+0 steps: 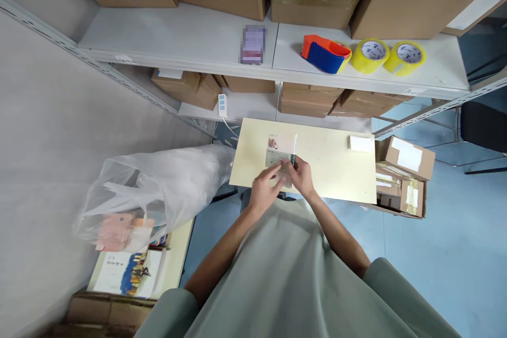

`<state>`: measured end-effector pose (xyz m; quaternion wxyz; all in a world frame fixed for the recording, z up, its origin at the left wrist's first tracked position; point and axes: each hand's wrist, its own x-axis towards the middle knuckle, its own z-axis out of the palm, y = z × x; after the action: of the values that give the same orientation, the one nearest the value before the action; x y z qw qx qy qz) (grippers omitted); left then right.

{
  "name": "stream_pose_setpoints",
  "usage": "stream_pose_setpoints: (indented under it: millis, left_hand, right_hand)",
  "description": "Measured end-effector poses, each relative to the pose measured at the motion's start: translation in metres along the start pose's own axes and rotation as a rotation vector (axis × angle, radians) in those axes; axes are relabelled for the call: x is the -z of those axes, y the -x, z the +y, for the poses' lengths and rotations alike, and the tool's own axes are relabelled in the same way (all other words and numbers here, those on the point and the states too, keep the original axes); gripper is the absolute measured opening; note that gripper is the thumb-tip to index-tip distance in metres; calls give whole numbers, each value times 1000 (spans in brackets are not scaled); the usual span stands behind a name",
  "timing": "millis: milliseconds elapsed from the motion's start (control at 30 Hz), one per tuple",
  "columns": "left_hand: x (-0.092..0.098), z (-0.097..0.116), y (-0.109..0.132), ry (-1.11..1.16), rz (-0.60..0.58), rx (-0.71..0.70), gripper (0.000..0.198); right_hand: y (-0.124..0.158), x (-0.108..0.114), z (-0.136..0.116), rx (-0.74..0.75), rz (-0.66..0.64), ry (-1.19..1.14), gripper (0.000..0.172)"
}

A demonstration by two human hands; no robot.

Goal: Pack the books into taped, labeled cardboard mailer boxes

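Note:
A thin printed book (277, 150) with a picture and lines of text lies near the front edge of the cream table. A white and green strip runs along its right side. Its lower part looks shiny, perhaps from a clear wrapper; I cannot tell for certain. My left hand (264, 187) is over the book's lower left part, thumb and fingers apart, fingertips touching its surface. My right hand (301, 175) pinches the lower right part of the book beside the green strip. The fingertips of both hands nearly meet and hide some of the book.
A small white box (361, 143) sits at the table's (328, 169) right end. Cartons (410, 158) stand right of it, a large plastic bag (186, 169) left. The shelf ahead holds tape rolls (368, 63), a red and blue tape dispenser (325, 55) and a power strip (222, 105).

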<state>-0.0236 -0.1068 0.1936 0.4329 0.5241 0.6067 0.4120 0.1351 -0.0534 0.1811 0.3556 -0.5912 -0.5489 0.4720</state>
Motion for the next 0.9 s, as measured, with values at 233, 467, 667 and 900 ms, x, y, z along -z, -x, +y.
stream_pose_setpoints:
  millis: [233,467,667,900]
  left_hand:
    - [61,-6,-25,363,-60,325,80]
    - [68,14,-15,465,-72,373,72]
    - [62,14,-11,464,-4,375,76]
    - [42,14,-9,235,155,257,61]
  right_hand:
    - [3,27,-20,-35,-252,-404,61]
    - [2,32,-29,-29,-267,-359,73]
    - [0,33,-22,-26,-263,-352,67]
    - [1,13,-4,-84,-153,-280,86]
